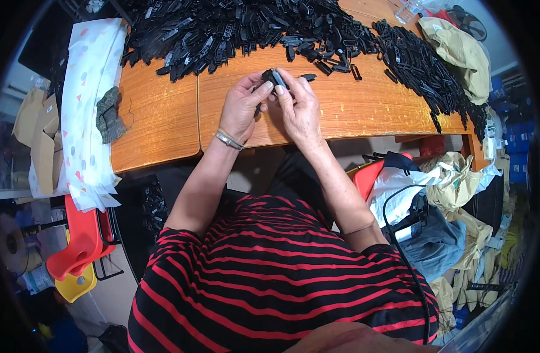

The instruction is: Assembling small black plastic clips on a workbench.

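Above the table's near edge, my two hands meet over a small black plastic part (276, 79). My left hand (241, 110) pinches it from the left with thumb and fingers. Another dark bit (257, 110) shows under those fingers, too hidden to name. From the right, my right hand (303, 110) has thumb and fingers closed on the same part, which has a greyish shine along its side. Just past the right fingers lies a loose black piece (308, 77). A big heap of similar black plastic parts (223, 35) covers the far side of the table.
Long black pieces (414, 70) spread over the wooden table's (370, 112) right side. At left hang a white dotted sheet (84, 117) and a dark grey cloth (110, 117). Red chairs (82, 241) stand below left. Bags and a blue-grey garment (434, 241) pile up at right.
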`<state>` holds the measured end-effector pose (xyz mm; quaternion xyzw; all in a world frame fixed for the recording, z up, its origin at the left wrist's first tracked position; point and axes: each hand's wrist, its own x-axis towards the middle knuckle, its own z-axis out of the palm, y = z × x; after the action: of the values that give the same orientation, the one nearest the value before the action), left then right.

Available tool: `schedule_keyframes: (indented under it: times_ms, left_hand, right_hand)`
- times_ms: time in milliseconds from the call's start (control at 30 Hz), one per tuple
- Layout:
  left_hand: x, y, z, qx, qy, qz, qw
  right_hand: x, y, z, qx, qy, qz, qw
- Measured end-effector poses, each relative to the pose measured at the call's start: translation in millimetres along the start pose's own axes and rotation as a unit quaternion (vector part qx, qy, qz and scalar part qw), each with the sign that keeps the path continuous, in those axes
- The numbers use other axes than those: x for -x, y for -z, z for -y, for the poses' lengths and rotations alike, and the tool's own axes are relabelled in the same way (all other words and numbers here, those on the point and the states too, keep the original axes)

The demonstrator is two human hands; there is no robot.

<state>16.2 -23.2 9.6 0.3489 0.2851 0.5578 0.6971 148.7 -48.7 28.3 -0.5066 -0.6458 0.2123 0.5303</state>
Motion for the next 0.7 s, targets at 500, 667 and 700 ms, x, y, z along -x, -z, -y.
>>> schedule_keyframes:
  times_ms: [500,667,700]
  left_hand:
    - [2.2,0.5,-2.1,-0.042,-0.026,-0.017,0.999]
    - [6.7,0.3,-1.0,-0.062,-0.037,-0.031,0.997]
    - [8.1,0.4,-1.2,-0.058,-0.029,-0.032,0.997]
  right_hand:
    - [1.2,5.3,7.6,-0.055,0.023,-0.055,0.997]
    - [2.2,3.4,1.3,-0.002,0.023,-0.031,0.999]
    - [3.4,2.9,0.1,-0.002,0.023,-0.031,0.999]
